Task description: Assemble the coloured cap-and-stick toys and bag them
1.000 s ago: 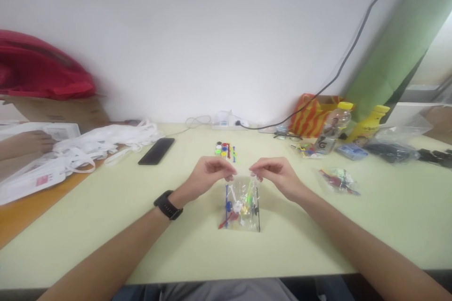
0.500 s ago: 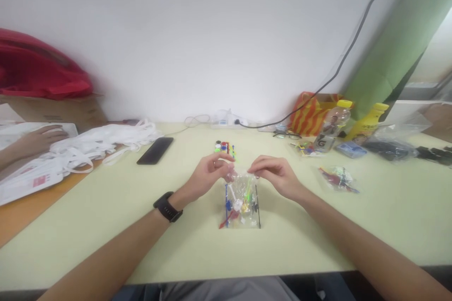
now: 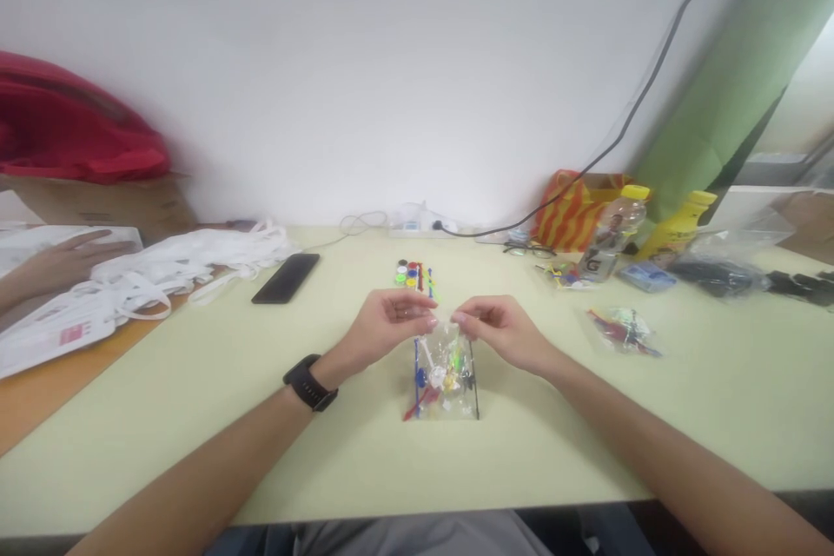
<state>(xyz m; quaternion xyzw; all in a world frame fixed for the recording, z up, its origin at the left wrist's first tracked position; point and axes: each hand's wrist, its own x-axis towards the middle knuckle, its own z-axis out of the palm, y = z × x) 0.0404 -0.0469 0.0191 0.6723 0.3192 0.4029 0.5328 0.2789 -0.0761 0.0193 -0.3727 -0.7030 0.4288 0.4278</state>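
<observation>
Clear bag [image 3: 444,380] of coloured pieces: centre frame, long axis running up the frame. Left hand [image 3: 386,332] and right hand [image 3: 500,332] pinch its top edge, equally near.

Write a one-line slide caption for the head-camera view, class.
Left hand and right hand pinch the top of a clear bag of coloured plastic pieces on a pale table.

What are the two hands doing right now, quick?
Left hand: closed, pinching the top edge of the small clear bag.
Right hand: closed, pinching the same bag's top edge.
</observation>
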